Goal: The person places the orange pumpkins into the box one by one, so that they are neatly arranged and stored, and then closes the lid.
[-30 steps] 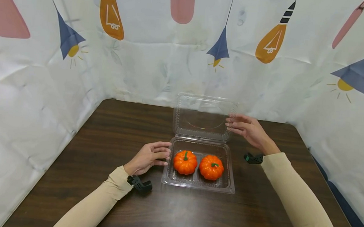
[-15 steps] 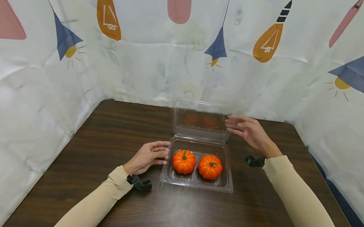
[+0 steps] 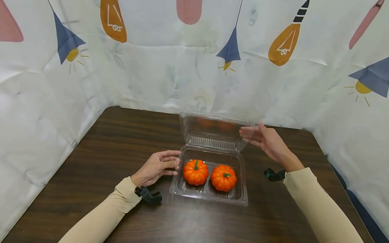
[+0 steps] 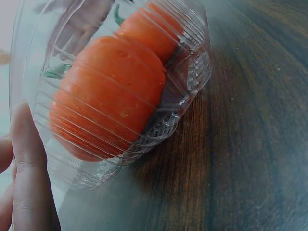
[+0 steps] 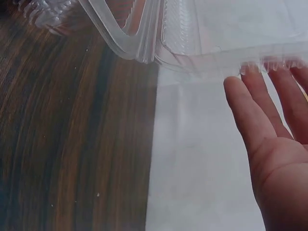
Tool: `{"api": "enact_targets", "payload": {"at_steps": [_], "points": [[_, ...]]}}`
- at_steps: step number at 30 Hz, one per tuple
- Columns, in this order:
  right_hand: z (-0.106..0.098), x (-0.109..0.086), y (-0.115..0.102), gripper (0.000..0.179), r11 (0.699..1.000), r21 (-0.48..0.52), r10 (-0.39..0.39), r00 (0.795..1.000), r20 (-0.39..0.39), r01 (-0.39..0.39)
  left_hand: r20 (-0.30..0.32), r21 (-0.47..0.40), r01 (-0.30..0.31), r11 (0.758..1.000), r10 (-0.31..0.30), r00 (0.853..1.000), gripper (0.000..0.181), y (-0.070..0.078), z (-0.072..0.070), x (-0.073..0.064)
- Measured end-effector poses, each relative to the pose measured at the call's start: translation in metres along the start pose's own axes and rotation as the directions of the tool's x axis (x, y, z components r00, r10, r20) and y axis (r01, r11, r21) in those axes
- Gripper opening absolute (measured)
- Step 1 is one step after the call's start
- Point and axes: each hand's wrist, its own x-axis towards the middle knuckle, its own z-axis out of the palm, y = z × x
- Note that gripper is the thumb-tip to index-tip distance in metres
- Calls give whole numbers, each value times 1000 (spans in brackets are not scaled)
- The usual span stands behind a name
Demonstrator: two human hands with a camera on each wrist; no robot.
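A clear plastic clamshell container (image 3: 208,197) lies on the table with its hinged lid (image 3: 210,131) raised at the back. Two small orange pumpkins sit side by side in its base, the left pumpkin (image 3: 195,172) and the right pumpkin (image 3: 223,178), both with green stems. My left hand (image 3: 157,166) is at the container's left side, its relaxed fingers at the rim. In the left wrist view a finger (image 4: 29,168) lies along the clear wall. My right hand (image 3: 267,142) stands at the lid's right edge, fingers straight, their tips seen through the plastic.
The dark wood-grain table (image 3: 123,133) runs back to a white printed cloth (image 3: 151,73), which hangs close behind the lid and along both sides. Each wrist wears a black strap, the left strap (image 3: 148,195) and the right strap (image 3: 274,175).
The lid has swung up and forward on its hinge, its top edge now lower in view. My right hand has shifted slightly and its thumb is raised. The left hand stays at the rim.
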Motion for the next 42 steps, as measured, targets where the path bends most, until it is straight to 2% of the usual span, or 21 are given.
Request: {"api": "enact_targets", "payload": {"at_steps": [5, 7, 9, 13, 15, 20, 23, 28, 32, 37, 42], "points": [[3, -3, -7, 71, 996, -82, 18, 1000, 17, -17, 2, 2, 3, 1000, -3, 1000, 61, 0, -1, 0], [4, -5, -9, 64, 994, -108, 21, 1000, 24, -18, 3, 2, 4, 1000, -4, 1000, 61, 1, -1, 0], [5, -7, -11, 63, 989, -140, 51, 999, 6, -49, 5, 2, 4, 1000, -4, 1000, 61, 1, -1, 0], [6, -13, -14, 66, 959, -261, 110, 994, -25, -112, 3, -5, 3, 1000, -3, 1000, 60, 2, 0, 1], [6, -17, -14, 70, 927, -353, 123, 992, -37, -128, 2, -8, 5, 1000, -5, 1000, 60, 2, 0, 1], [8, -24, -12, 57, 837, -543, 44, 998, -46, -62, 2, -10, 11, 1000, -11, 1000, 60, 2, 0, 1], [11, -26, -10, 45, 796, -605, -16, 1000, -23, -1, 1, -12, 10, 1000, -10, 1000, 61, 3, 0, 0], [16, -30, -5, 36, 747, -660, -84, 996, 28, 81, 1, -15, 13, 1000, -13, 1000, 61, 4, 0, 0], [20, -34, -1, 37, 720, -678, -140, 988, 65, 147, 2, -15, 17, 1000, -17, 1000, 62, 4, 0, 0], [23, -39, 1, 39, 701, -670, -221, 968, 121, 244, 2, -10, 20, 1000, -20, 1000, 62, 3, -2, 0], [24, -42, 4, 39, 651, -693, -274, 947, 166, 309, -11, -19, 32, 999, -33, 999, 71, 3, -3, 1]]}}
